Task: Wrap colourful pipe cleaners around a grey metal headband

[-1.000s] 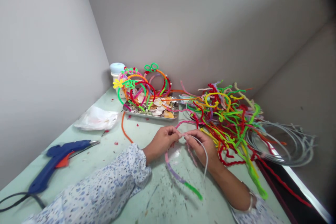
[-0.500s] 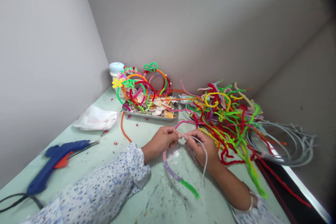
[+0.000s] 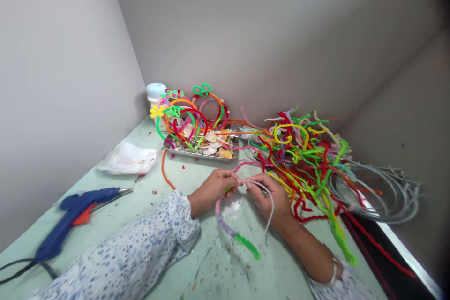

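Near the middle of the table, my left hand [image 3: 215, 188] pinches a thin headband at its top. The headband's left arm [image 3: 225, 226] is wrapped in pink, purple and green fuzzy stem and hangs below the fingers. My right hand [image 3: 269, 197] is closed on the same band just to the right, fingertips close to the left ones. From there the bare grey-white end [image 3: 270, 211] curves down over the right palm. Whatever lies between the fingertips is mostly hidden.
A metal tray [image 3: 200, 155] holds shells and finished colourful hoops. Tangled fuzzy stems [image 3: 302, 150] lie at the right, beside a bundle of grey bands [image 3: 390, 197]. A blue glue gun [image 3: 66, 218], plastic bag [image 3: 130, 159] and blue-lidded jar [image 3: 156, 90] stand or lie at the left.
The headband has swung slightly left, its green end and bare end both shifted left and a little up. My hands have barely moved and still hold it.
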A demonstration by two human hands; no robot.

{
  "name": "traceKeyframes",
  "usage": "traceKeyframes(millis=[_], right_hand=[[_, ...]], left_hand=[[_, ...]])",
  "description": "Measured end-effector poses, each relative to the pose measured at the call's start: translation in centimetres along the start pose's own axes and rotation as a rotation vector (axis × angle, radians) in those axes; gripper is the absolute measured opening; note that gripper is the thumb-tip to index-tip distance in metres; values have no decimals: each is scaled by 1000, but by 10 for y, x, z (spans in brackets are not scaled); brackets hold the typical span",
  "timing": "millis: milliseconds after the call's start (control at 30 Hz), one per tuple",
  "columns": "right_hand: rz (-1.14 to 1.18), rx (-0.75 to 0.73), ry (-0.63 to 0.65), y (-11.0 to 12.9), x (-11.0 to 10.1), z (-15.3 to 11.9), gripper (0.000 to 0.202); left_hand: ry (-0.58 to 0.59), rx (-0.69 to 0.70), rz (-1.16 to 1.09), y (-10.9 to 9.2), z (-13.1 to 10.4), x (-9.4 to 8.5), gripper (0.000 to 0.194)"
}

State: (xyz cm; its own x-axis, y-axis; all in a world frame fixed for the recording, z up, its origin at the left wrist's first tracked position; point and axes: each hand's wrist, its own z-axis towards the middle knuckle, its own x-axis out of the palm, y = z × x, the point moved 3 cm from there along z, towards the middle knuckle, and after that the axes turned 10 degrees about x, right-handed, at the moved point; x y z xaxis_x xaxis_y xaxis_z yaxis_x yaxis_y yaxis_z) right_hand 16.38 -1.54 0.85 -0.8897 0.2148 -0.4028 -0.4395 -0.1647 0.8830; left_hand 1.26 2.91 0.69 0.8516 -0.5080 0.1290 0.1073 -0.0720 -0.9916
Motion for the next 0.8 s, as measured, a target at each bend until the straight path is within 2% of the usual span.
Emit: traceKeyframes(millis=[300, 500, 800], right_hand=[[-58, -88, -27, 2, -1, -1, 9], [-23, -94, -8, -1, 0, -1, 10], [-75, -114, -32, 2, -2, -1, 9]], left_hand=[[-2, -42, -11, -2, 0, 0, 21], [36, -9, -50, -2, 2, 0, 20], [32, -77, -55, -10, -2, 3, 21]])
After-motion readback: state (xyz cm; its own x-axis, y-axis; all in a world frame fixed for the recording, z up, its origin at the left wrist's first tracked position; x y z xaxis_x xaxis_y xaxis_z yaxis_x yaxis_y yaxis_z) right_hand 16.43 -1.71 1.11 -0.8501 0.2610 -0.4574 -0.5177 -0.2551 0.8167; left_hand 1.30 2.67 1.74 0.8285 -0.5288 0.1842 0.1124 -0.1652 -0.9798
